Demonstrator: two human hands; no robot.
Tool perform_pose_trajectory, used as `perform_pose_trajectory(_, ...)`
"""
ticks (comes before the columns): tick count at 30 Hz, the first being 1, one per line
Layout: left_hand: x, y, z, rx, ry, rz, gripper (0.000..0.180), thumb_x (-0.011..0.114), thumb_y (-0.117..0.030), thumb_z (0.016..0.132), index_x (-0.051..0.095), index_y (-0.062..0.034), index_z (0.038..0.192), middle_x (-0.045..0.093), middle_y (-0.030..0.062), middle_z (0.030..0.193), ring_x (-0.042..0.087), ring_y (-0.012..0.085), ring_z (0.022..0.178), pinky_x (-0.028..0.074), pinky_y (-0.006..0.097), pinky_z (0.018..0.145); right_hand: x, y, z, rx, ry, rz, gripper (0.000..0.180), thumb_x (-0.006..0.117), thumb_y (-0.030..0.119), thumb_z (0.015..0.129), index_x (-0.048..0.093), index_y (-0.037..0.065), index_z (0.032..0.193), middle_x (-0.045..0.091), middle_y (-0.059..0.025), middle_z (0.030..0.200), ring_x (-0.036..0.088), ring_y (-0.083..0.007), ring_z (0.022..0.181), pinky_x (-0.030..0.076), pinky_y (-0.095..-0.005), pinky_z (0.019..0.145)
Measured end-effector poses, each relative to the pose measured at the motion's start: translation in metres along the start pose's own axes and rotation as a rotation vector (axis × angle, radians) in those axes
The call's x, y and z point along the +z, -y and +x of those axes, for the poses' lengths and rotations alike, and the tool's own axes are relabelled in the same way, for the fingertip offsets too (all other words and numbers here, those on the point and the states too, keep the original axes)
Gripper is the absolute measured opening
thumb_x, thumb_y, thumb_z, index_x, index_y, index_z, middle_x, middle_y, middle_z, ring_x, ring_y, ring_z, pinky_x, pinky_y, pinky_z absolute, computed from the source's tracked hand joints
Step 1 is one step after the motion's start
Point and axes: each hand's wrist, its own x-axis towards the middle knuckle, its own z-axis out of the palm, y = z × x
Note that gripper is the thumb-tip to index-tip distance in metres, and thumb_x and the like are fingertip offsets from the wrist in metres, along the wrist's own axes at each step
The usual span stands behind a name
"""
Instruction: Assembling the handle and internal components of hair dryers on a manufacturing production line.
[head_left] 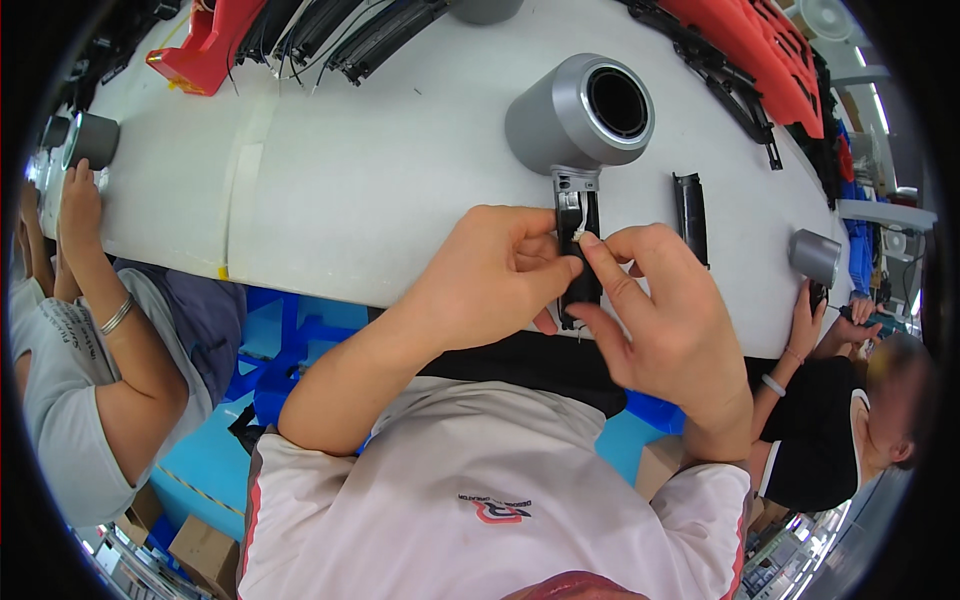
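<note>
A grey hair dryer (pixel 545 125) lies on the white table, its round barrel away from me and its opened black handle (pixel 567 215) toward me. My left hand (pixel 495 270) is closed round the handle from the left, thumb across it. Inside the handle a small white wire connector (pixel 579 236) shows at the right index fingertip. My right hand (pixel 665 300) presses there with its index finger, thumb lower down near the handle's end; the exact grip is partly hidden. A separate curved black handle cover (pixel 690 220) lies to the right, apart from both hands.
Black handle parts with wires (pixel 385 38) lie at the far left beside a red bin (pixel 215 50). At the far right stands a red rack (pixel 755 60) with black strips near it. Co-workers sit on both sides, each with a hand on a grey dryer (pixel 92 140).
</note>
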Motion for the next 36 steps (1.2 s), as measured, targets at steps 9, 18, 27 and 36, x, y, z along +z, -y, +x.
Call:
perform_pose_trajectory(9, 0.012, -0.003, -0.002, -0.069, -0.134, 0.032, 0.020, 0.068, -0.002, 0.094, 0.064, 0.0091, 0.110, 0.070, 0.0076, 0.078, 0.065, 0.0095, 0.065, 0.057, 0.026, 0.051, 0.010, -0.012, -0.020, 0.030, -0.239, 0.234, 0.047, 0.065, -0.011, 0.077, 0.065, -0.011, 0.124, 0.066, -0.0182, 0.101, 0.064, -0.0330, 0.082, 0.054, -0.0380, 0.072)
perform_pose_trajectory(18, 0.007, -0.006, 0.002, -0.069, -0.109, 0.006, 0.027, 0.068, 0.002, 0.094, 0.062, 0.0113, 0.119, 0.074, 0.0107, 0.092, 0.069, 0.0144, 0.069, 0.060, 0.028, 0.051, 0.027, -0.052, -0.069, 0.774, -0.549, -0.327, 0.045, 0.081, 0.022, 0.088, 0.070, -0.008, 0.120, 0.067, -0.0185, 0.103, 0.063, -0.0345, 0.092, 0.051, -0.0415, 0.082)
perform_pose_trajectory(27, 0.008, -0.006, 0.001, -0.016, -0.106, -0.067, 0.036, 0.068, 0.003, 0.092, 0.058, 0.0143, 0.124, 0.072, 0.0112, 0.089, 0.067, 0.0147, 0.067, 0.061, 0.030, 0.049, 0.031, -0.038, -0.063, 0.804, -0.617, -0.004, 0.032, 0.081, 0.011, 0.080, 0.072, -0.002, 0.107, 0.063, -0.0129, 0.089, 0.065, -0.0265, 0.077, 0.055, -0.0369, 0.071)
perform_pose_trajectory(36, 0.008, -0.007, 0.002, -0.027, -0.117, -0.040, 0.044, 0.068, 0.002, 0.094, 0.051, 0.0155, 0.131, 0.074, 0.0159, 0.094, 0.071, 0.0183, 0.073, 0.062, 0.030, 0.052, 0.031, -0.001, -0.048, 0.719, -0.516, 0.535, 0.054, 0.072, 0.001, 0.094, 0.057, 0.001, 0.146, 0.069, -0.0138, 0.087, 0.065, -0.0130, 0.075, 0.052, -0.0267, 0.068)
